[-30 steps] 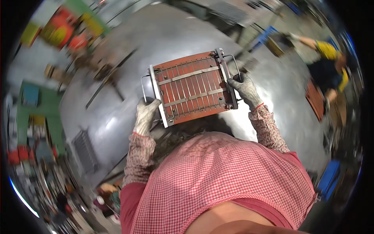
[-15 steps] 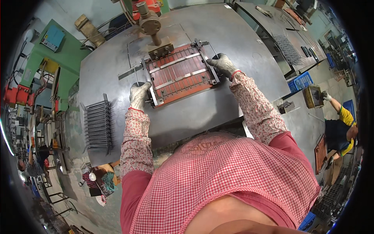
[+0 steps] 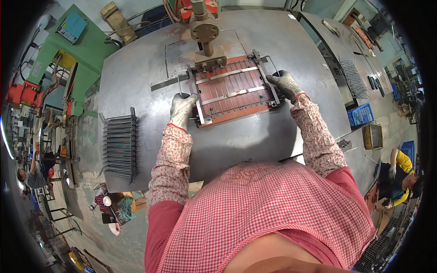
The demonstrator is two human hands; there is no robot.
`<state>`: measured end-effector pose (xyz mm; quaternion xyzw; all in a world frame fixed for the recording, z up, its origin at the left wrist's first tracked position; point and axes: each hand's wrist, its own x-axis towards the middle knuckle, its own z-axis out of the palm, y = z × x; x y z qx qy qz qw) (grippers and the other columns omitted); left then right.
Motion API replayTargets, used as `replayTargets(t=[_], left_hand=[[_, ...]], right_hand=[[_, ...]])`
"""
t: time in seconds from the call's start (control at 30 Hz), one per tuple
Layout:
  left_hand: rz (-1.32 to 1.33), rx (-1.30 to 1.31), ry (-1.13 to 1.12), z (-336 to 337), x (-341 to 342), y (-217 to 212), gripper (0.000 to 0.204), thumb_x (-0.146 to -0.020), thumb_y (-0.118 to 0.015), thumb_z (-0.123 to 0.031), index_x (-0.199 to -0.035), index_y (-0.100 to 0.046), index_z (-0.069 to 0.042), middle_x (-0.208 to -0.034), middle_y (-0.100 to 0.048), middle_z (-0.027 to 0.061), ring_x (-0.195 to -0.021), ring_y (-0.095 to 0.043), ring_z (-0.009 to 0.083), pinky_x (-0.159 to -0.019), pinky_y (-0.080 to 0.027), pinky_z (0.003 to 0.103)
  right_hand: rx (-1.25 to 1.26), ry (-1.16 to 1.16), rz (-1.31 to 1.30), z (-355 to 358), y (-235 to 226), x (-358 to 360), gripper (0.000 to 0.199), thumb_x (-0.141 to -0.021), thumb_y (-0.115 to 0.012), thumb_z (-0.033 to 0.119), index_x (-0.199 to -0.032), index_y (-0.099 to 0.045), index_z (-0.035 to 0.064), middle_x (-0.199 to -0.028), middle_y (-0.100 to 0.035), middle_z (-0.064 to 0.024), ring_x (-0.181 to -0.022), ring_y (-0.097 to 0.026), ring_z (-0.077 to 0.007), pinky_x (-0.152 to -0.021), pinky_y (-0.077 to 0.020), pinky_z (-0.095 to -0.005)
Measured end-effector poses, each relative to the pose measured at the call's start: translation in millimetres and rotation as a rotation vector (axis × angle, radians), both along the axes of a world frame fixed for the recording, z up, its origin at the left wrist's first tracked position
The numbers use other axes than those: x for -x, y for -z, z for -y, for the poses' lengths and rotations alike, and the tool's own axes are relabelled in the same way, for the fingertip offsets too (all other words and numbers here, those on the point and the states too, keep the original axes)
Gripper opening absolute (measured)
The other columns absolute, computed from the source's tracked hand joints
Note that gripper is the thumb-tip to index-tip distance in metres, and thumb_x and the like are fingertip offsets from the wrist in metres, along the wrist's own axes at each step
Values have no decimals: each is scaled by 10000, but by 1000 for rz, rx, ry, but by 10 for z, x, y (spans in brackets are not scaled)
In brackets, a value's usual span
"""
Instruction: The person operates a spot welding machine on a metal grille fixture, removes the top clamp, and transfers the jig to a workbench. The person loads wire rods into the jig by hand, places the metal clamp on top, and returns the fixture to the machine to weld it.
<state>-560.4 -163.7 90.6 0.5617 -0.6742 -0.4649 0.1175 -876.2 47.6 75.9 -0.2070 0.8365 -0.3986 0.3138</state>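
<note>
Item: red-brown wire jig on the steel table, far edge under the press head — my gloved left hand and right hand closed on its side handles — risk, I judge: fingers drifting toward the head.

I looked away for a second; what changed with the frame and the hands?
The wire-loaded frame has been pushed forward until its far edge sits under the press head. Left hand and right hand, both gloved, still grip its side handles. The wire-grid stack stayed put.
</note>
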Motion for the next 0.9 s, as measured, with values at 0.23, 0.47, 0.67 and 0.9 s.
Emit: replayTargets(t=[0.23, 0.47, 0.67, 0.9], left_hand=[[-58, -16, -3, 35, -29, 71, 450, -733, -733, -357, -958, -608, 12, -808, -665, 128, -707, -648, 237, -670, -521, 356], [-22, -18, -6, -1, 18, -50, 460, -735, -735, -365, -967, -599, 9, -797, -660, 127, -693, -644, 233, -657, -520, 355], [-8, -3, 7, -3, 13, -57, 465, -736, -738, -368, -974, -597, 6, -798, -658, 126, -685, -637, 226, -649, -522, 357], [-267, -165, 9, 506, -636, 242, 356, -775, -729, -307, -929, -595, -16, -722, -643, 88, -573, -595, 184, -509, -483, 325]], right_hand=[[-25, -12, 12, 51, -34, 15, 476, -801, -738, 364, -1043, -622, -29, -845, -671, -132, -659, -634, -204, -597, -530, -357], [-49, -26, 17, 60, -147, -20, 476, -803, -738, 364, -1041, -618, -30, -847, -668, -137, -669, -633, -209, -599, -529, -360], [-68, 20, 41, 50, -186, -63, 502, -797, -747, 370, -1055, -602, -36, -876, -662, -147, -697, -636, -226, -613, -530, -366], [-76, -53, -110, 430, 145, -438, 607, -738, -753, 427, -1072, -599, -57, -976, -675, -210, -876, -670, -291, -787, -530, -382]])
